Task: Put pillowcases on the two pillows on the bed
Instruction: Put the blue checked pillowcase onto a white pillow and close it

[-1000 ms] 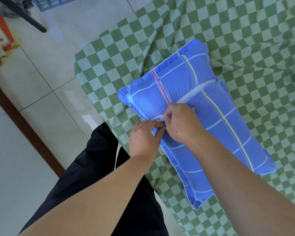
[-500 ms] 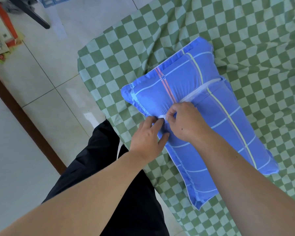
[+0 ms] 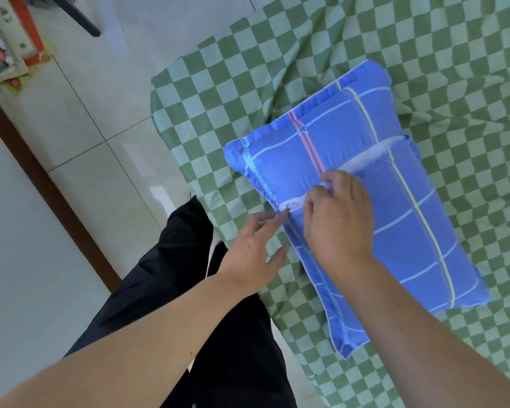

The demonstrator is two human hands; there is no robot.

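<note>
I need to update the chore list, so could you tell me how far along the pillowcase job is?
Done: one pillow sits almost wholly inside the blue pillowcase on the checked bedsheet. In hand: white pillow filling shows along the back opening; the right hand pinches the fabric there while the left hand reaches in, fingers spread. Left: closing that opening. No second pillow is in view.

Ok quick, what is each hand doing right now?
Left hand: open, fingers spread, fingertips touching the blue pillowcase at its opening.
Right hand: closed, pinching the pillowcase edge at the opening.
</note>
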